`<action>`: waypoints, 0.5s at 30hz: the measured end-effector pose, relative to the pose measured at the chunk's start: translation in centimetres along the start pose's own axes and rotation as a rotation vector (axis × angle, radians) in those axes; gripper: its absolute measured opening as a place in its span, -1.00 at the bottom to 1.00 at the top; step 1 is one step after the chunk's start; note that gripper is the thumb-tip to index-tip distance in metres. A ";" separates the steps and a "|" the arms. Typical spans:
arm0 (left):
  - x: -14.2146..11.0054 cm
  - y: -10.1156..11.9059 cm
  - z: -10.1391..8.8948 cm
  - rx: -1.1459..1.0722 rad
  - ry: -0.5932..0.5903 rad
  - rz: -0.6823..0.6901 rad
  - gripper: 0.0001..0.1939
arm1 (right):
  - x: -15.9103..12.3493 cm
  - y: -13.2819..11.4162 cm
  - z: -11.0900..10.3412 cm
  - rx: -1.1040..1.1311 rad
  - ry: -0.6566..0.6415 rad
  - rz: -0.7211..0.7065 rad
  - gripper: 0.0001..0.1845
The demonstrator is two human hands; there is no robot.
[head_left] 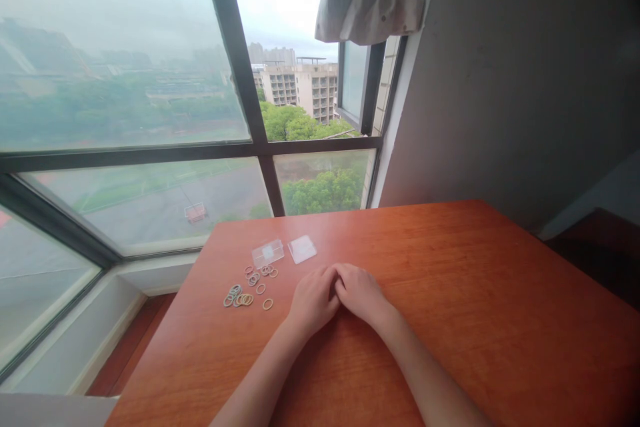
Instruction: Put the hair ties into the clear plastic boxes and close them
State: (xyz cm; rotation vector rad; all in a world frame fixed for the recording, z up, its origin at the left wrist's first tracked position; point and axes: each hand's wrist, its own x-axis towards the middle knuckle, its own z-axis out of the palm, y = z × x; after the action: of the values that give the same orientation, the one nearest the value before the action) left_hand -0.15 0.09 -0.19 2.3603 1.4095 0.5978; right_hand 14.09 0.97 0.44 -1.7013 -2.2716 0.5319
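My left hand (314,297) and my right hand (361,290) rest together on the wooden table, fingertips meeting. Both have their fingers curled inward, and whatever may be between them is hidden. Left of my left hand lie several small thin rings. Greyish rings (232,295) overlap gold-coloured rings (245,299) in one cluster, and a single gold-coloured ring (264,305) lies nearest to my left hand. Just behind the rings is a clear plastic case (267,253) with compartments. Beside it, a flat white square (302,249), perhaps a packet or a lid, lies beyond my fingers.
The reddish-brown table (475,293) reaches to the dark-framed window (263,140) at the back. A grey wall (500,80) rises on the right. A curtain (375,0) hangs over the opened window pane (356,80).
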 end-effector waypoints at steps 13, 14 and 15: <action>-0.1 -0.6 -2.0 -0.101 -0.080 0.035 -0.79 | 0.0 0.2 0.2 -0.001 0.017 -0.033 -0.75; -0.1 -1.1 -2.6 -0.127 -0.099 0.014 -0.80 | 0.0 0.2 0.2 0.001 0.021 -0.036 -0.75; -0.1 -1.8 -3.3 -0.156 -0.086 -0.010 -0.78 | 0.0 0.2 0.2 0.000 0.027 -0.040 -0.75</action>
State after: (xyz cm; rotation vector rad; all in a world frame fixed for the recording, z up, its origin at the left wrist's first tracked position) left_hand -3.26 1.03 1.72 2.2283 1.2882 0.5742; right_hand 14.22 0.96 0.18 -1.6501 -2.2815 0.4970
